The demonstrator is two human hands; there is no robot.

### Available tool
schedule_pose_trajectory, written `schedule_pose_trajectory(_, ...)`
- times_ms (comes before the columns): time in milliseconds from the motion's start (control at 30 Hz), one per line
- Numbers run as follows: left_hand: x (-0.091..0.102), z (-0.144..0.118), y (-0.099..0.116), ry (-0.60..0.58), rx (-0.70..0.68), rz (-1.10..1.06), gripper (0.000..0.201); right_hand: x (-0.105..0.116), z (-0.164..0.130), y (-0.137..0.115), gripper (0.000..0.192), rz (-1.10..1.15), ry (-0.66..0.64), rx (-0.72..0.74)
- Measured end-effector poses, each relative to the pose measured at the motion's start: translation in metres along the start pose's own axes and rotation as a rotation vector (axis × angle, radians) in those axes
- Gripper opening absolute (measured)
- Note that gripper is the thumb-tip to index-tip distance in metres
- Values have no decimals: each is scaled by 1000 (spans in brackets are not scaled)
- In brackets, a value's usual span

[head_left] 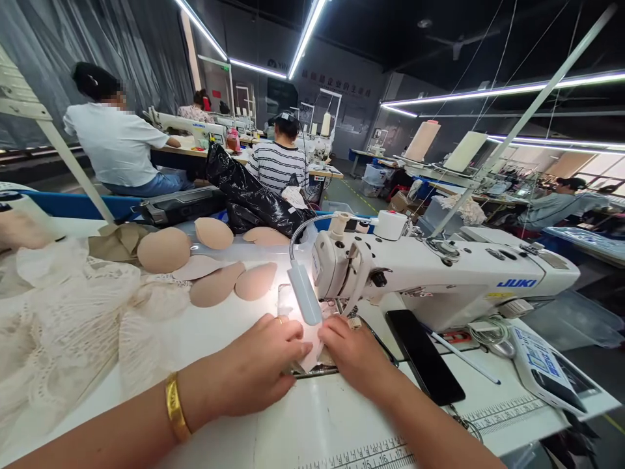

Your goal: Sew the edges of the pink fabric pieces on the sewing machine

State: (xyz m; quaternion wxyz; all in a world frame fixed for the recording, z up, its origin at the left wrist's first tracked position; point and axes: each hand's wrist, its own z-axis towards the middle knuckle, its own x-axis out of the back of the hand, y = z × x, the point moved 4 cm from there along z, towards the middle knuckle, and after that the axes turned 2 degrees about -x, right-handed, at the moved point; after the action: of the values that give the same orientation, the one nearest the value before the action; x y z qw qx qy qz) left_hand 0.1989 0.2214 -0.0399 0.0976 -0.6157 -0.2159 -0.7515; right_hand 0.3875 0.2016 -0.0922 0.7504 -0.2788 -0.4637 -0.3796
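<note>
A small pale pink fabric piece (308, 355) lies at the needle area of a white sewing machine (405, 267), under a lit gooseneck lamp (305, 293). My left hand (258, 365), with a gold bracelet on its wrist, has its fingers bent together at the fabric's left edge. On the other side, close to the presser foot, my right hand (359, 355) pinches the fabric with curled fingers. The needle is hidden behind the lamp head, and the fingers cover part of the fabric.
Beige bra cups (163, 250) and cream lace (73, 312) lie to the left. A black phone (424, 358), white pen (466, 358) and power bank (547, 368) are at right. A black plastic bag (244, 189) stands behind. Co-workers (280, 156) sit at other machines.
</note>
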Motion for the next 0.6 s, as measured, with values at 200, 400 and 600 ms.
schedule_pose_trajectory(200,-15,6,-7,94,-116,65,18,-9,-6,17,38,-65,-23,-90)
schedule_pose_trajectory(400,-26,6,-20,242,-167,133,27,8,-2,1,38,71,-45,-7)
schedule_pose_trajectory(600,-15,7,-16,267,-111,-214,29,9,2,-2,32,171,-66,-18)
